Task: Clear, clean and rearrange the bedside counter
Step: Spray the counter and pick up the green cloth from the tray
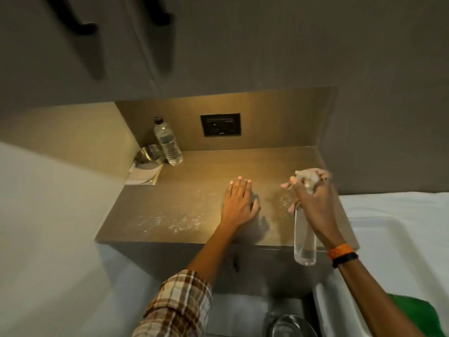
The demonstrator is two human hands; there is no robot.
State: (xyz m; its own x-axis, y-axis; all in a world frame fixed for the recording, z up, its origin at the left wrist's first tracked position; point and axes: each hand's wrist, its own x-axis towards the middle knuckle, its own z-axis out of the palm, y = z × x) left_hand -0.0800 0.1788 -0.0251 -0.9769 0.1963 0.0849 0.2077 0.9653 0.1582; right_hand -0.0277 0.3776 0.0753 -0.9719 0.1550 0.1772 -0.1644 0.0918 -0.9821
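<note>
The brown bedside counter [194, 171] fills the middle of the head view, with spray droplets [170, 221] glinting across its front half. My left hand [239, 203] lies flat on the counter, fingers spread, holding nothing. My right hand [313, 198] hovers over the counter's right side, gripping a clear spray bottle [305, 239] by its neck, the nozzle pointing left. The bottle's body hangs past the front edge. In the back left corner stand a plastic water bottle [168, 144] and a steel bowl [149, 154] on a white napkin [143, 176].
A black wall socket [220, 124] sits in the back panel. White bedding [393, 227] borders the counter on the right, with a green cloth [418, 314] lower down. A glass item [290, 325] rests on the floor below. Cabinet doors with black handles [82, 25] hang overhead.
</note>
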